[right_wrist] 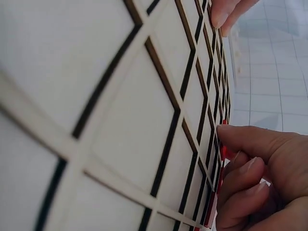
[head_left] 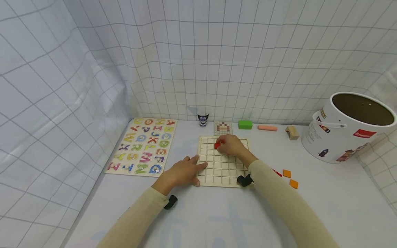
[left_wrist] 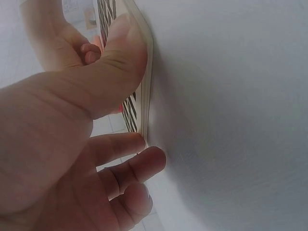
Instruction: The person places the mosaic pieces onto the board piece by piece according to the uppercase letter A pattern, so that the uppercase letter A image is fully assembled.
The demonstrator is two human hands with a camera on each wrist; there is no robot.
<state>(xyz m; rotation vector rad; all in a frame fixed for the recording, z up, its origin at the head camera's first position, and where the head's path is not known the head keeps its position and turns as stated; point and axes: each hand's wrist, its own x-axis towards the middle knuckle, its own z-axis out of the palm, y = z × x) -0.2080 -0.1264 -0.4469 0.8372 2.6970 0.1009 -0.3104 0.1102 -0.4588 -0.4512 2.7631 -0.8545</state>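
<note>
A square wooden grid board [head_left: 221, 173] lies on the table in front of the person. Over its far part the right hand [head_left: 232, 146] is bent down, its thumb and fingertips pinching a small red piece [right_wrist: 226, 153], mostly hidden by the fingers. Beside those fingertips a red square tile [head_left: 217, 146] sits in a cell near the far edge. More red [right_wrist: 210, 211] shows along the board in the right wrist view. The left hand [head_left: 183, 171] rests at the board's left edge, fingers spread, with the thumb against the rim in the left wrist view.
An alphabet puzzle board [head_left: 141, 148] lies left. Along the back stand a small dark figurine [head_left: 203, 120], a patterned card [head_left: 223, 128], a green block [head_left: 245, 124], an orange-pink stick [head_left: 267, 127] and a wooden arch [head_left: 292, 132]. Orange tiles [head_left: 286, 173] and a white bucket [head_left: 322, 137] are right.
</note>
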